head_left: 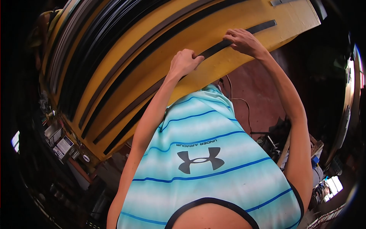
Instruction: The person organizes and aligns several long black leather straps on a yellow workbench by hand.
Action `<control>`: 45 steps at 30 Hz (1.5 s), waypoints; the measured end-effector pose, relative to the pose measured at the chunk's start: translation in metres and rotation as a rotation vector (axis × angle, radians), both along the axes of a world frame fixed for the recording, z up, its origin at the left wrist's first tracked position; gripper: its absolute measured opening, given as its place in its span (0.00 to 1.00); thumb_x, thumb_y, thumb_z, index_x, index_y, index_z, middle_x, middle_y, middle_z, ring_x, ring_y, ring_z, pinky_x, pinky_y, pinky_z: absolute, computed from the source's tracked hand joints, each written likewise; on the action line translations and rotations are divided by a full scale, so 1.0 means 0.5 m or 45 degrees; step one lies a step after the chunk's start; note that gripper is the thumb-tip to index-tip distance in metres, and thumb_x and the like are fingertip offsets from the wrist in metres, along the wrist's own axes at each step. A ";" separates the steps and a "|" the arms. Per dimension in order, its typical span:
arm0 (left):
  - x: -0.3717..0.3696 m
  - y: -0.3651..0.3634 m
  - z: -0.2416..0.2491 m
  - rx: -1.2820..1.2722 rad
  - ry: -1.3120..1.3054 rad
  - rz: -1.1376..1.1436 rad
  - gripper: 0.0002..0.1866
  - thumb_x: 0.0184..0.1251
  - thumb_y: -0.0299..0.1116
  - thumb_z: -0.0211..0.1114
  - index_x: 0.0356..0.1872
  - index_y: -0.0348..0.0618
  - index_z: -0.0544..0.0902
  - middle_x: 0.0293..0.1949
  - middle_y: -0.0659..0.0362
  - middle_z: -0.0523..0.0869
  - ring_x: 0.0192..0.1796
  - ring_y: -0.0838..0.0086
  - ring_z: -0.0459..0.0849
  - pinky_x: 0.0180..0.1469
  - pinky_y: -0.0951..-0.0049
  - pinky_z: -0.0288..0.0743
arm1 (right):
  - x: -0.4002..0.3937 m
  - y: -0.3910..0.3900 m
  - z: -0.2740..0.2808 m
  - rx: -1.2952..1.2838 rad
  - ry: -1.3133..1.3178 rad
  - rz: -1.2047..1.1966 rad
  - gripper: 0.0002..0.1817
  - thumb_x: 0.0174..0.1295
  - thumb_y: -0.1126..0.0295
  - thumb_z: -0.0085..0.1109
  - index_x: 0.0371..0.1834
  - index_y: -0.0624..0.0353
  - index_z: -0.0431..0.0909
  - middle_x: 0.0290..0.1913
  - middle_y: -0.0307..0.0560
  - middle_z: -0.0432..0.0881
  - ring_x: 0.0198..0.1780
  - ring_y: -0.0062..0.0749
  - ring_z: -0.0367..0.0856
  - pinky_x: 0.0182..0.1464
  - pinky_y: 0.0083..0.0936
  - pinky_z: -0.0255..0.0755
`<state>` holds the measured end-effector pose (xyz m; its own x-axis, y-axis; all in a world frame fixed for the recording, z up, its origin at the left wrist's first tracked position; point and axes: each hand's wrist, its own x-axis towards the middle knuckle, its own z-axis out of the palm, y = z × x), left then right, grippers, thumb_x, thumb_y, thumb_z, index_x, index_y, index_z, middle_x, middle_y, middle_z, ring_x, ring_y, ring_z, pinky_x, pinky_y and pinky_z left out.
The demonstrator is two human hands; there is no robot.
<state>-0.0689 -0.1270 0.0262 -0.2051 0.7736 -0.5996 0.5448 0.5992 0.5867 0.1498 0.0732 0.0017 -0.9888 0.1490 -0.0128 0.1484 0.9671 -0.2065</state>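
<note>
A long, flat black strip [215, 49] lies along the near edge of the yellow table; it looks like a leather strap, but I cannot be sure of the material. My left hand [184, 63] is closed over the strip near its middle, thumb along it. Farther right, the curled fingers of my right hand [244, 41] grip the same strip, with its end extending past them. A brown strip [129, 100] runs just beyond on the left. Under both palms the strip is hidden.
More black and brown strips [152, 44] lie side by side across the yellow table [301, 23]. A small metal piece [280, 2] is at the far right end. A cable [244, 101] hangs over the reddish floor. Papers [64, 147] and clutter stand at left.
</note>
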 end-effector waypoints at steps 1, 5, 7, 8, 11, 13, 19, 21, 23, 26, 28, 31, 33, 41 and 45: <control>-0.002 0.000 0.005 -0.015 -0.031 0.007 0.21 0.69 0.50 0.68 0.34 0.39 0.89 0.27 0.55 0.91 0.36 0.65 0.90 0.46 0.64 0.80 | 0.000 0.000 -0.003 -0.014 0.015 0.006 0.24 0.54 0.72 0.72 0.57 0.53 0.78 0.55 0.44 0.80 0.59 0.40 0.80 0.62 0.36 0.74; -0.014 -0.013 -0.008 0.055 -0.112 -0.069 0.19 0.70 0.46 0.70 0.41 0.35 0.86 0.31 0.54 0.91 0.34 0.71 0.88 0.43 0.66 0.79 | 0.002 -0.004 -0.008 -0.013 0.027 -0.020 0.24 0.54 0.73 0.72 0.56 0.53 0.79 0.55 0.44 0.80 0.59 0.40 0.80 0.60 0.36 0.75; -0.020 -0.025 -0.012 0.086 -0.131 -0.087 0.17 0.71 0.42 0.70 0.44 0.34 0.85 0.32 0.53 0.91 0.34 0.71 0.88 0.43 0.67 0.80 | 0.003 -0.004 -0.006 -0.013 0.037 -0.021 0.24 0.54 0.73 0.72 0.55 0.53 0.79 0.55 0.43 0.80 0.58 0.40 0.80 0.60 0.36 0.75; -0.023 -0.030 -0.011 0.118 -0.153 -0.100 0.16 0.71 0.39 0.69 0.47 0.34 0.84 0.34 0.53 0.91 0.35 0.71 0.89 0.43 0.68 0.80 | 0.003 -0.005 -0.004 -0.013 0.040 -0.028 0.24 0.54 0.73 0.72 0.55 0.53 0.79 0.55 0.43 0.80 0.58 0.40 0.80 0.60 0.36 0.75; -0.030 -0.024 0.012 -0.093 -0.395 -0.025 0.13 0.72 0.33 0.68 0.48 0.32 0.83 0.33 0.52 0.91 0.34 0.72 0.89 0.40 0.71 0.81 | 0.004 -0.013 -0.003 -0.041 0.034 -0.055 0.23 0.54 0.73 0.72 0.55 0.53 0.79 0.54 0.43 0.80 0.57 0.40 0.81 0.60 0.36 0.75; -0.027 -0.014 0.033 -0.128 -0.385 -0.023 0.13 0.73 0.31 0.68 0.48 0.30 0.82 0.33 0.51 0.91 0.33 0.73 0.89 0.38 0.72 0.82 | 0.001 -0.018 -0.005 -0.051 0.101 -0.024 0.23 0.54 0.74 0.71 0.55 0.53 0.79 0.54 0.43 0.81 0.57 0.39 0.81 0.59 0.36 0.76; -0.032 -0.027 0.038 -0.181 -0.280 0.037 0.15 0.71 0.38 0.69 0.40 0.31 0.84 0.29 0.52 0.90 0.30 0.73 0.90 0.35 0.72 0.81 | 0.001 -0.032 -0.004 0.020 0.081 -0.047 0.23 0.54 0.74 0.70 0.55 0.53 0.80 0.55 0.42 0.81 0.57 0.39 0.81 0.58 0.35 0.76; -0.044 -0.045 0.038 -0.213 -0.189 0.046 0.17 0.70 0.41 0.69 0.37 0.33 0.86 0.28 0.53 0.91 0.31 0.72 0.90 0.37 0.71 0.82 | 0.011 -0.019 -0.007 0.003 0.077 -0.080 0.23 0.54 0.74 0.71 0.55 0.53 0.80 0.55 0.42 0.81 0.58 0.39 0.81 0.59 0.35 0.75; -0.062 -0.073 0.029 -0.186 -0.110 -0.029 0.19 0.71 0.46 0.69 0.40 0.36 0.88 0.29 0.56 0.91 0.31 0.74 0.87 0.39 0.71 0.78 | 0.023 -0.007 -0.001 -0.037 0.051 -0.149 0.23 0.55 0.74 0.71 0.56 0.52 0.80 0.56 0.40 0.81 0.59 0.37 0.80 0.60 0.35 0.74; -0.066 -0.105 0.013 -0.016 -0.206 0.028 0.18 0.73 0.47 0.67 0.43 0.40 0.88 0.28 0.58 0.91 0.31 0.75 0.84 0.39 0.70 0.75 | 0.032 -0.001 0.012 -0.093 0.018 -0.180 0.24 0.55 0.75 0.71 0.57 0.51 0.80 0.56 0.40 0.81 0.60 0.37 0.80 0.60 0.35 0.74; -0.064 -0.102 0.008 0.016 -0.224 0.051 0.17 0.73 0.46 0.67 0.43 0.39 0.88 0.27 0.59 0.91 0.31 0.77 0.83 0.40 0.71 0.74 | 0.032 -0.006 0.011 -0.083 0.060 -0.166 0.24 0.55 0.76 0.71 0.57 0.51 0.80 0.56 0.41 0.81 0.59 0.39 0.81 0.59 0.35 0.75; -0.058 -0.096 0.003 0.064 -0.274 0.098 0.17 0.74 0.45 0.68 0.44 0.38 0.87 0.25 0.60 0.90 0.30 0.80 0.82 0.39 0.73 0.72 | 0.028 -0.020 0.000 -0.094 0.069 -0.220 0.23 0.55 0.76 0.71 0.57 0.53 0.80 0.55 0.43 0.81 0.55 0.43 0.82 0.57 0.37 0.76; -0.057 -0.098 -0.003 0.076 -0.304 0.113 0.18 0.74 0.45 0.68 0.44 0.37 0.87 0.24 0.60 0.89 0.29 0.80 0.82 0.38 0.74 0.72 | 0.011 -0.067 0.004 -0.157 0.075 -0.422 0.18 0.59 0.75 0.69 0.53 0.56 0.82 0.52 0.46 0.81 0.51 0.47 0.83 0.54 0.39 0.77; -0.046 -0.098 -0.021 -0.014 -0.124 0.138 0.21 0.70 0.48 0.69 0.34 0.36 0.90 0.22 0.56 0.89 0.26 0.75 0.84 0.33 0.70 0.75 | -0.051 -0.199 -0.035 -0.422 0.362 -0.554 0.08 0.64 0.65 0.68 0.39 0.57 0.84 0.42 0.46 0.81 0.48 0.45 0.81 0.53 0.38 0.73; -0.043 -0.101 -0.034 -0.017 -0.118 0.166 0.21 0.69 0.49 0.70 0.32 0.37 0.90 0.21 0.56 0.89 0.26 0.73 0.85 0.34 0.69 0.76 | -0.048 -0.206 -0.045 -0.581 0.465 -0.655 0.10 0.63 0.62 0.70 0.38 0.56 0.84 0.40 0.45 0.81 0.46 0.44 0.81 0.53 0.39 0.72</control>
<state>-0.0903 -0.1774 0.0090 -0.2463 0.7360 -0.6305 0.4057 0.6691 0.6226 0.1257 -0.0296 -0.0206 -0.7501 0.6484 0.1300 0.4012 0.6025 -0.6900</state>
